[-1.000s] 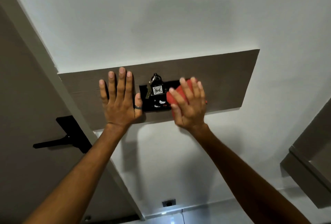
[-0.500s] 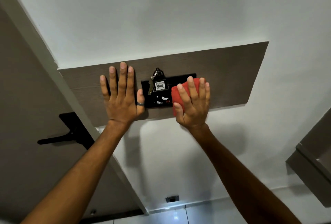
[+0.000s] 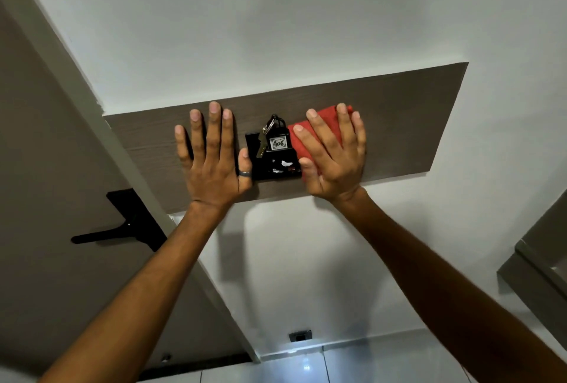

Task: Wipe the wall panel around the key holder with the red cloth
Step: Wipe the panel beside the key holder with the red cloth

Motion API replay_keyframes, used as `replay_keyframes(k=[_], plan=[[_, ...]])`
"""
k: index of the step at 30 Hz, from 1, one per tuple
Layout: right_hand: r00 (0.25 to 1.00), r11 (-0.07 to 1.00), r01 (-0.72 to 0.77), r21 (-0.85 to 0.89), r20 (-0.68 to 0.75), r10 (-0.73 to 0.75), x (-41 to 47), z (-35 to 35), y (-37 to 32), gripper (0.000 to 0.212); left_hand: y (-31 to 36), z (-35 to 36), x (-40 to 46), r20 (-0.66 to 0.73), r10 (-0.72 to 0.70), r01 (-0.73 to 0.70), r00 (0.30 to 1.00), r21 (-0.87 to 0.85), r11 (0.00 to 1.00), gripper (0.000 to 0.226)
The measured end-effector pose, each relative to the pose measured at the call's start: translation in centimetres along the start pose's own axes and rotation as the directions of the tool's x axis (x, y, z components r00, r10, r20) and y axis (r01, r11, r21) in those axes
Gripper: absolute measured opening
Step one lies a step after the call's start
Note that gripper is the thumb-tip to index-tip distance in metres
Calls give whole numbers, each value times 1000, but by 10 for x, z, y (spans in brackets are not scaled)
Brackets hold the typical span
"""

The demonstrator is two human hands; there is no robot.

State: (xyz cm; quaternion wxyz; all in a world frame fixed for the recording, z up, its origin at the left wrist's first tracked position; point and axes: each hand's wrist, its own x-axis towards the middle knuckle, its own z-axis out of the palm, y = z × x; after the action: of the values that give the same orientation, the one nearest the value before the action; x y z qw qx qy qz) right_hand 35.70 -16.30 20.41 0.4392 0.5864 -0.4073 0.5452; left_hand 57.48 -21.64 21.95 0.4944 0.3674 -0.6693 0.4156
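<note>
A brown wood-grain wall panel [image 3: 405, 125] is fixed on a white wall. At its middle sits a black key holder [image 3: 276, 165] with a key and a tag marked 406 [image 3: 278, 143] hanging on it. My right hand [image 3: 334, 158] presses a folded red cloth [image 3: 325, 125] flat against the panel, just right of the key holder and touching its edge. My left hand [image 3: 211, 155] lies flat on the panel to the left of the holder, fingers spread, a ring on the thumb, holding nothing.
A brown door with a black lever handle [image 3: 122, 229] stands at the left, behind a pale door frame [image 3: 76, 82]. A wall socket [image 3: 300, 336] sits low near the tiled floor. A cabinet edge [image 3: 540, 260] juts in at the right.
My right hand has slid the red cloth upward along the panel beside the key holder. The left hand has stayed flat in the same spot on the panel.
</note>
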Motion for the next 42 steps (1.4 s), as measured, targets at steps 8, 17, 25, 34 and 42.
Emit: replay_keyframes(k=[8, 17, 25, 34, 42], plan=[[999, 998, -7, 66, 52, 4, 1, -6, 9, 43, 0, 1, -1, 8, -11, 11, 1000, -10, 1000, 65], [980, 980, 192, 48, 43, -194, 17, -8, 35, 41, 3, -6, 5, 11, 23, -23, 1000, 21, 1000, 64], [989, 990, 139, 17, 51, -140, 17, -12, 17, 41, 4, -9, 5, 8, 4, -4, 1000, 9, 1000, 63], [1000, 999, -4, -34, 21, 4, 8, -7, 9, 44, 3, -6, 4, 8, 4, -4, 1000, 26, 1000, 63], [999, 998, -48, -28, -3, 48, 13, -12, 9, 42, 2, -5, 4, -2, 0, 0, 1000, 22, 1000, 64]])
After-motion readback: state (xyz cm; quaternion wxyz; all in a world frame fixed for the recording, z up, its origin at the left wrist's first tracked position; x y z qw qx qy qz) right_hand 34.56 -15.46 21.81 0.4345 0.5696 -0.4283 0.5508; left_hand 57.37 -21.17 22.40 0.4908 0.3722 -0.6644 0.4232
